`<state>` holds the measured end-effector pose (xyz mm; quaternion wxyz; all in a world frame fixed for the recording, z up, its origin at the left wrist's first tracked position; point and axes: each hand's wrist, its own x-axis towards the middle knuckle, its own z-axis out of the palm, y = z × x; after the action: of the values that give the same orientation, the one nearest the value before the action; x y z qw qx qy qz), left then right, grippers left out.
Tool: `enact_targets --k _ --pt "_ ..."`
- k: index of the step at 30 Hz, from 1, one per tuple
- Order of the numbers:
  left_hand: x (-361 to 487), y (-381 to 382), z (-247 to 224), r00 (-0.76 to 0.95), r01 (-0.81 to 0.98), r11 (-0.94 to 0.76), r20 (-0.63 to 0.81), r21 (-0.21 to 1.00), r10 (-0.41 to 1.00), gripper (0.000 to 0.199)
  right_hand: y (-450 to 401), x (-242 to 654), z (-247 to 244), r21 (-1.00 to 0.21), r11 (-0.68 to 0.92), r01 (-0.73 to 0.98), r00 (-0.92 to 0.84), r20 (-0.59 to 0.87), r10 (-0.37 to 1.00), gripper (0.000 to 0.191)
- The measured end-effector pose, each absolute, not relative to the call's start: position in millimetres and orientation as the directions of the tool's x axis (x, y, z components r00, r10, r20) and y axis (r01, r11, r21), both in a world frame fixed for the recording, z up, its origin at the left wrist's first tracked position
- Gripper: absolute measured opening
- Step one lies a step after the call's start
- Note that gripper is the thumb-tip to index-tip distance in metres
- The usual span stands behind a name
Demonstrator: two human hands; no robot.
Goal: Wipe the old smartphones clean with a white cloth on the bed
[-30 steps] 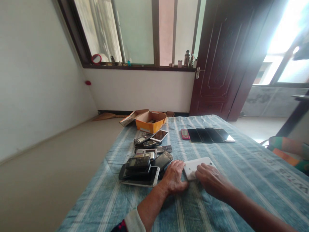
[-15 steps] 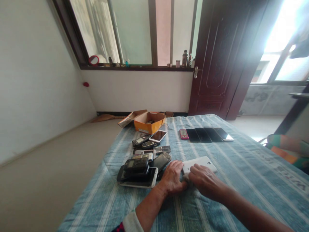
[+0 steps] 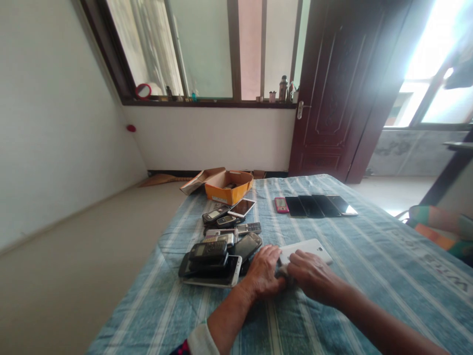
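Left hand (image 3: 264, 272) gripping white phone (image 3: 311, 246) by one end, right hand (image 3: 311, 276) curled over it, grip unclear, phone pile (image 3: 209, 251) along table's (image 3: 377, 256) left edge, box (image 3: 231, 193) at far-left corner

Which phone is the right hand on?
The white phone lying face down, right of the phone pile. The right hand partly covers it; the pile and far row lie clear of that hand.
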<state>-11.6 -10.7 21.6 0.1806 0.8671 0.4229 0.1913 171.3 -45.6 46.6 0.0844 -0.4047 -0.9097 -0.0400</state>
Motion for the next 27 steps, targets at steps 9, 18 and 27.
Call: enact_targets --k 9,18,27 --pt "-10 -11 23 0.572 0.644 -0.599 0.221 0.476 0.79 0.064 -41 216 42 0.049 0.618 0.784 -0.613 0.215 0.76 0.018" --pt "-10 -15 28 0.559 0.657 -0.574 0.195 0.489 0.806 0.068 -32 248 39 0.106 0.615 0.782 -0.62 0.24 0.747 0.02" --pt "-10 -17 33 0.563 0.671 -0.57 0.174 0.473 0.808 0.076 -34 239 38 0.082 0.584 0.808 -0.585 0.229 0.778 0.02"
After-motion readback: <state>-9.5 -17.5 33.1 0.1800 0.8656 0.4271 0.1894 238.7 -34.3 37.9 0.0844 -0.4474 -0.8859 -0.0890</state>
